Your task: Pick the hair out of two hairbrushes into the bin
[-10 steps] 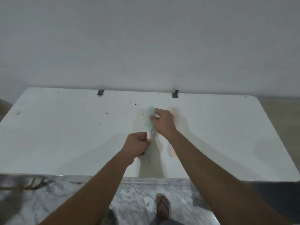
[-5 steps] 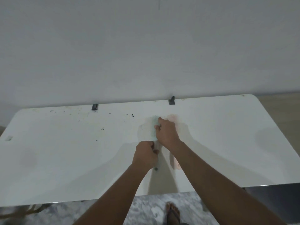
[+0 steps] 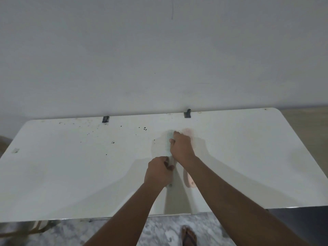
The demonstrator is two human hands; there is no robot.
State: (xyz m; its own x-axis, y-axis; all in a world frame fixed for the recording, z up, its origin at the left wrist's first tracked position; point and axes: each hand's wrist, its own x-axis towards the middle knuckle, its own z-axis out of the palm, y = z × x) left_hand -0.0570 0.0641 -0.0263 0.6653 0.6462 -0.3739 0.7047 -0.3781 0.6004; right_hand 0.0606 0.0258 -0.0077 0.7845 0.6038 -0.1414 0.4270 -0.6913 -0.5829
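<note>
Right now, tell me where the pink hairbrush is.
In the head view, the pink hairbrush lies on the white table, just right of the green hairbrush, partly hidden under the right hand.

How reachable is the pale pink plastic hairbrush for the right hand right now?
Probably yes: the pink hairbrush lies beside the right hand, below its forearm, nothing on it. But that hand grips the mint-green plastic hairbrush and must release first.

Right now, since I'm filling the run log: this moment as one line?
left hand grips green hairbrush handle | right hand grips its head | pink hairbrush lies on table | bin not in view
</note>
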